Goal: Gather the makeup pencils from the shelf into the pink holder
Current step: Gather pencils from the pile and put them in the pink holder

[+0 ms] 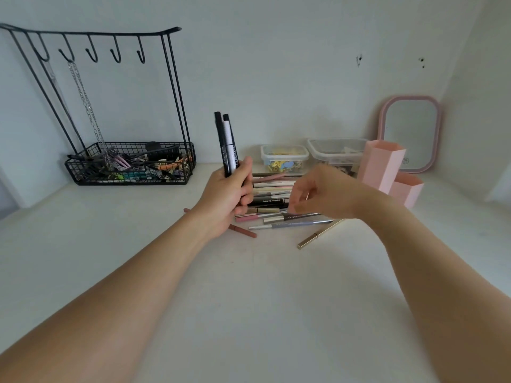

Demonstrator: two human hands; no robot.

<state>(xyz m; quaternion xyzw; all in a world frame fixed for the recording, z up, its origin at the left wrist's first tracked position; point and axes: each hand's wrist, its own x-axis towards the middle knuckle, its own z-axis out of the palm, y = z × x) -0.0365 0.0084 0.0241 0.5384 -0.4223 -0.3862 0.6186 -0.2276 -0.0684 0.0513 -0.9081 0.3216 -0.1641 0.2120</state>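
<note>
Black pencils point(227, 146), two of them, are held upright in the closed left hand point(226, 196). The right hand point(312, 193) is half open and holds nothing, its fingertips point(293, 207) just above the pile point(272, 201) on the shelf point(249, 299).

One pencil should be pinched near its middle and lifted straight, so the others are not rolled.

The holder point(383, 168) stands right of the pile, empty as far as is seen. Between them is free room; the boxes point(284, 158) behind the pile are to be avoided.
</note>
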